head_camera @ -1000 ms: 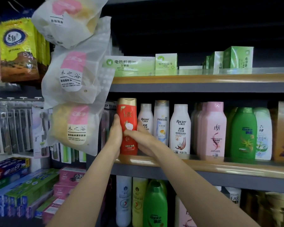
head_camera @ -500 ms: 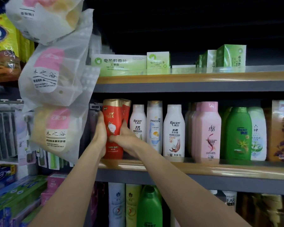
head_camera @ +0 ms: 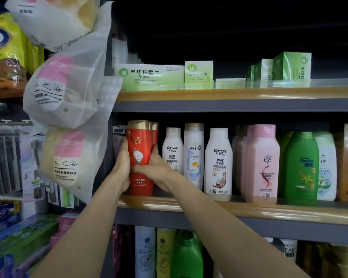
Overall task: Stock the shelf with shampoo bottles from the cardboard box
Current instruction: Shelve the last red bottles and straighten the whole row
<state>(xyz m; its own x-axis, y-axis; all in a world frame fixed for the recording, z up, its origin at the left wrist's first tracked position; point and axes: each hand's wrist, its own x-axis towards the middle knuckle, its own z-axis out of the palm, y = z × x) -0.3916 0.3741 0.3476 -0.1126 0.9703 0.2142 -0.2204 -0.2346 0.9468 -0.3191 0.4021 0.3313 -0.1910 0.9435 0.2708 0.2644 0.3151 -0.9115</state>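
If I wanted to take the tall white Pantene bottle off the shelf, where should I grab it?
Probably by the upper body of the Pantene bottle, just under its cap, coming straight in from the front. It stands upright and squeezed between two Raclen bottles, so its sides are hard to reach, but its top rises above them, leaving room for fingers there.

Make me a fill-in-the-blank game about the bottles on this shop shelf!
1. Both hands, the left hand and the right hand, hold a ____ bottle with a gold cap.
2. The word PANTENE is on a white bottle standing between two bottles marked ____.
3. The pink bottle stands just left of a ____ bottle.

Missing words: red; Raclen; green
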